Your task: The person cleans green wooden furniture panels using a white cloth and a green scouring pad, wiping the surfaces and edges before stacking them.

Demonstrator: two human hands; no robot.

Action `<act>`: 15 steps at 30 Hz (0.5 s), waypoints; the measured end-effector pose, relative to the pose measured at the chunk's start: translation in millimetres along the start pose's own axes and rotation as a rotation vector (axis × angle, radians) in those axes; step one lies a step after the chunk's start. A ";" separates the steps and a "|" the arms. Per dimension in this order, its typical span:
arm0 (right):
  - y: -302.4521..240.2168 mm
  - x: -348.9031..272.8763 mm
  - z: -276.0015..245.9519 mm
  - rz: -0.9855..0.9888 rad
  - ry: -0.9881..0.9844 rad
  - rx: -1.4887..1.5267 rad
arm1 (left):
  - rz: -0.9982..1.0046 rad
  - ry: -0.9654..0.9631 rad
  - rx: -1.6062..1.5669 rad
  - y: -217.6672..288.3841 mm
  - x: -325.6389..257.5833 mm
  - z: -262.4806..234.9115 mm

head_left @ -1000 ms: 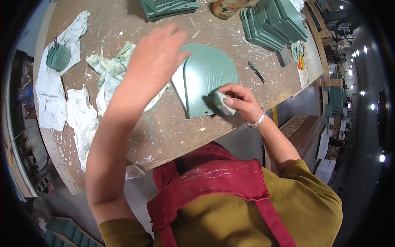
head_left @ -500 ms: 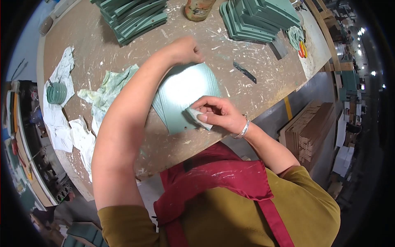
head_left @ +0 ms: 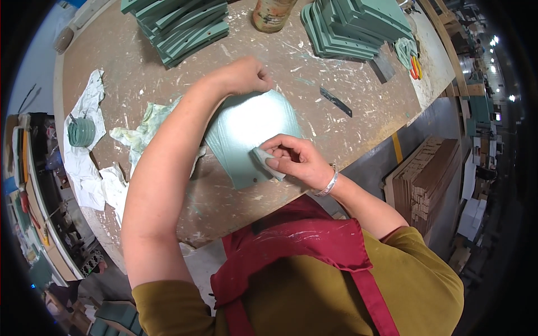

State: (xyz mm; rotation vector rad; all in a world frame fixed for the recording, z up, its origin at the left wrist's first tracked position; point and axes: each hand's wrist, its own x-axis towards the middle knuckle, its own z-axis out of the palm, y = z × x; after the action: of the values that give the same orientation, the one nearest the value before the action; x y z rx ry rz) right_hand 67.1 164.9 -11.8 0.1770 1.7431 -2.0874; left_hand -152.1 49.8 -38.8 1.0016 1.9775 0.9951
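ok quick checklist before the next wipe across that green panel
1. Left hand steadies the pale green fan-shaped panel at its far edge: ok.
2. Right hand has a grip on the small pale pad: ok.
3. Pad lies against the panel near its lower right edge: ok.
4. Panel rests flat on the paint-spattered wooden table: ok.
5. Crumpled stained rag lies left of the panel: ok.
6. Panel's underside: cannot tell.

A workshop: paint-spattered workbench (head_left: 347,129), stacked green panels (head_left: 179,25), stained rags (head_left: 84,162), stacked boards (head_left: 426,179).
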 end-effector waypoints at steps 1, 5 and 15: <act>0.7 0.0 0.0 -0.002 0.009 -0.003 | -0.038 -0.020 0.055 2.4 2.0 -0.1; -2.1 -0.8 2.2 -0.004 0.004 -0.039 | -0.097 -0.049 0.132 7.3 5.4 0.7; -2.4 1.8 3.9 0.012 -0.005 -0.029 | -0.100 -0.004 0.075 -1.6 4.8 9.1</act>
State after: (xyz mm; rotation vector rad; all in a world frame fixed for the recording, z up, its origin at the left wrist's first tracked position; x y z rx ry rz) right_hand 65.2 161.1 -9.4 0.1734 1.7643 -2.0509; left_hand -147.3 56.1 -45.5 0.9338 2.0537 0.8695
